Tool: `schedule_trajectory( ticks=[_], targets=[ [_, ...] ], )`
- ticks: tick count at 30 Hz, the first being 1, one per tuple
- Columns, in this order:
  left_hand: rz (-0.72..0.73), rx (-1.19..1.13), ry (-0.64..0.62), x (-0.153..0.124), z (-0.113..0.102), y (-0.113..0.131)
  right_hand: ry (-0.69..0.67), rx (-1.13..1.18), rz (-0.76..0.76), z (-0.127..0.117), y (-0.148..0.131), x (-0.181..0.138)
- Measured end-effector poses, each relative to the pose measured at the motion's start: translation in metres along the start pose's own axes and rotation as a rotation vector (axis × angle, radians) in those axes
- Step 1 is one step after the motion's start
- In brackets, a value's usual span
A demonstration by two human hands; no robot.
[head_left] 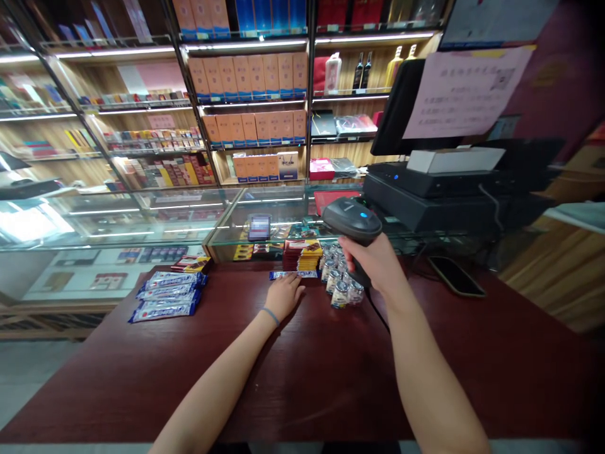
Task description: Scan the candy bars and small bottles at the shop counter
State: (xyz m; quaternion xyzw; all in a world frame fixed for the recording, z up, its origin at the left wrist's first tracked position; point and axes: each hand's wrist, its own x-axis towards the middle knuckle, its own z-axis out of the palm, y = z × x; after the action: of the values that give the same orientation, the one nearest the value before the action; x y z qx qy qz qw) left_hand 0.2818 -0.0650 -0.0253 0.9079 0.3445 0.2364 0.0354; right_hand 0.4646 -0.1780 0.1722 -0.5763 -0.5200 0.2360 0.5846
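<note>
My right hand [373, 261] is wrapped round the handle of a black barcode scanner [352, 221] with a blue light, held over a cluster of small silver cans [340, 284]. My left hand [285, 294] rests on the dark red counter [302, 372], its fingers on a thin blue wrapped bar [293, 274]. Just behind that bar stand stacks of red and yellow packets [302, 253].
Several blue-and-white wrapped bars [167, 293] lie at the counter's left. A black phone [456, 276] lies at the right, near a register and monitor [425, 183]. A glass display case [142, 221] and shelves of boxed goods [250, 94] stand behind.
</note>
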Motion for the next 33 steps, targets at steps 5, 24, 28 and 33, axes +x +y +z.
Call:
schedule_trajectory(
  ticks=[5,24,28,33],
  targets=[
    [-0.011,-0.076,0.016,-0.001,0.004,-0.002,-0.009,0.026,0.014,0.005,0.003,0.001],
    [-0.187,0.074,0.264,-0.093,-0.118,-0.120,-0.248,-0.191,-0.034,0.092,0.025,-0.024],
    [-0.277,0.187,0.247,-0.136,-0.142,-0.162,-0.333,-0.183,-0.127,0.120,0.035,-0.033],
    [-0.421,0.267,0.306,-0.167,-0.149,-0.195,-0.438,-0.222,-0.133,0.147,0.055,-0.047]
  ],
)
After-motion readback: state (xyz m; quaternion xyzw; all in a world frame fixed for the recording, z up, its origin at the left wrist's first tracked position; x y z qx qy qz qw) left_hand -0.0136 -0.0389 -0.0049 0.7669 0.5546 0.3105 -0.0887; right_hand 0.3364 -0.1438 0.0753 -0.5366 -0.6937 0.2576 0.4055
